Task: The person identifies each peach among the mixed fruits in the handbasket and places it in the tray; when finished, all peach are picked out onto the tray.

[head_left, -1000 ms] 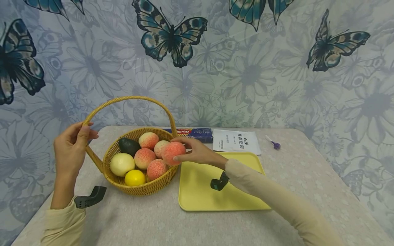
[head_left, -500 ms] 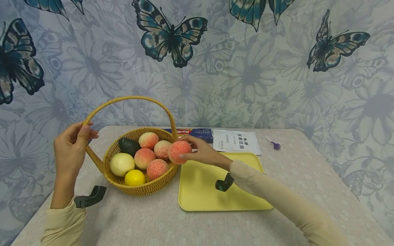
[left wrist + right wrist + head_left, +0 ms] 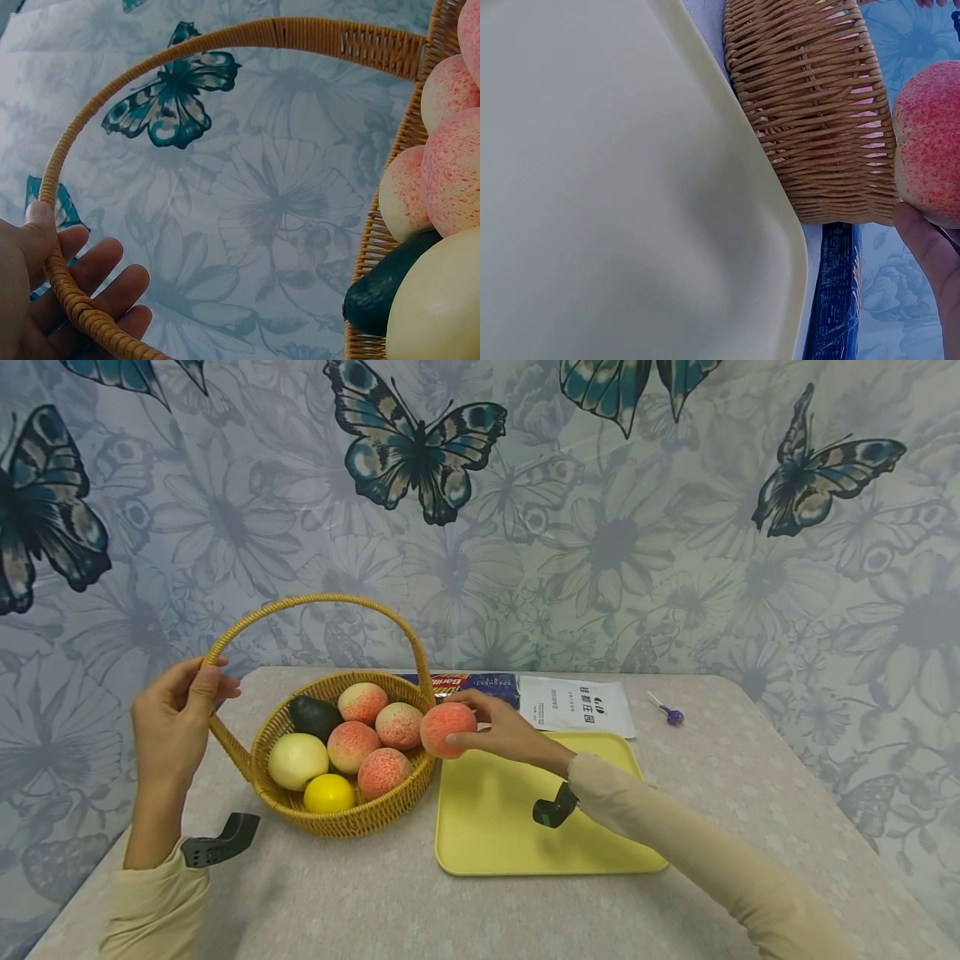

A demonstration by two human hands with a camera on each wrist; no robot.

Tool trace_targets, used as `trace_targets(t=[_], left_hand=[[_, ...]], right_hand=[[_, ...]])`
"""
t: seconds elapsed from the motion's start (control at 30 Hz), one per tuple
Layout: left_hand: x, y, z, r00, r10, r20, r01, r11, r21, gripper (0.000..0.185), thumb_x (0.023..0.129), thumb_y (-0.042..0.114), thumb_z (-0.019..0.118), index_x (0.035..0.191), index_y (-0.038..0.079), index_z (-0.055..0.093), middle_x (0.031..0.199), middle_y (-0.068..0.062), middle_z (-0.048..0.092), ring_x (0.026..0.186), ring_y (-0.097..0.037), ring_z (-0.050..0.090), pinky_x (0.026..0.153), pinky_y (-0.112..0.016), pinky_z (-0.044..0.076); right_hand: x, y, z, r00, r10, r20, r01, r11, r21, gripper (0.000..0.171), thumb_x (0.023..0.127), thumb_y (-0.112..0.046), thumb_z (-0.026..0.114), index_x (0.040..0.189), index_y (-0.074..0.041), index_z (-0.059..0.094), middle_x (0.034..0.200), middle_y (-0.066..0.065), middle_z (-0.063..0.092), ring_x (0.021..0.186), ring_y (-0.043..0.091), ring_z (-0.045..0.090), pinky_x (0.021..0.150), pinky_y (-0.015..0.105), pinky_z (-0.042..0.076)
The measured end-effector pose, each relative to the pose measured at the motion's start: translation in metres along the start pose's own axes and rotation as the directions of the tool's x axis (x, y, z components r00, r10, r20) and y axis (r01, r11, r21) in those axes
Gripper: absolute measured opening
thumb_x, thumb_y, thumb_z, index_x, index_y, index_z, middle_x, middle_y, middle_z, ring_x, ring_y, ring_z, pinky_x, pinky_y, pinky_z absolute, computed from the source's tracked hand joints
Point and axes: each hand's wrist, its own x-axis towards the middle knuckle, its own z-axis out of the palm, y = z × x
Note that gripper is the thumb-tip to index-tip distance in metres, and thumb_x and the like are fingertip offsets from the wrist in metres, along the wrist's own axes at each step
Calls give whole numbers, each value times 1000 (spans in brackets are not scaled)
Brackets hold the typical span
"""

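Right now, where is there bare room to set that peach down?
The yellow tray lies bare, bordered by the basket on its left and the white packet behind. The right hand holds the peach over its near-left corner. The basket itself is crowded with fruit.

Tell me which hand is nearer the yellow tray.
Right. The right hand holds a peach above the yellow tray; the left hand grips the basket handle, farther away.

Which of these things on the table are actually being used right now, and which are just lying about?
In use: peach in right hand; basket, handle held by left hand; yellow tray.

Lying about: pasta packet, white pouch, lollipop.
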Motion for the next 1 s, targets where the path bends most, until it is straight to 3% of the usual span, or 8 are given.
trace_targets(t=[0.4, 0.73, 1.0], left_hand=[[-6, -1, -1, 1000, 16, -8, -16, 1000, -12, 29, 97, 20, 57, 115, -1, 67, 79, 13, 65, 75, 1, 66, 76, -6, 50], [-6, 1, -1, 1000, 7, -7, -7, 1000, -13, 30, 97, 20, 57, 115, -1, 67, 78, 12, 66, 74, 1, 66, 76, -6, 50], [-6, 1, -1, 1000, -2, -6, 2, 1000, -5, 30, 97, 21, 57, 115, -1, 67, 79, 14, 66, 75, 2, 66, 76, -6, 50]], right_hand=[[-8, 9, -1, 998, 49, -30, -49, 999, 5, 53, 88, -12, 69, 136, -8, 47, 128, 11, 56, 111, 25, 59, 89, 34, 54], [-12, 17, -6, 997, 48, -53, -48, 999, 10, 52, 86, -22, 73, 131, -15, 50, 124, 5, 57, 109, 20, 60, 86, 34, 55], [-16, 24, -7, 994, 79, -73, -80, 997, -9, 53, 85, -20, 74, 131, -12, 48, 125, 7, 56, 108, 21, 60, 85, 32, 56]])
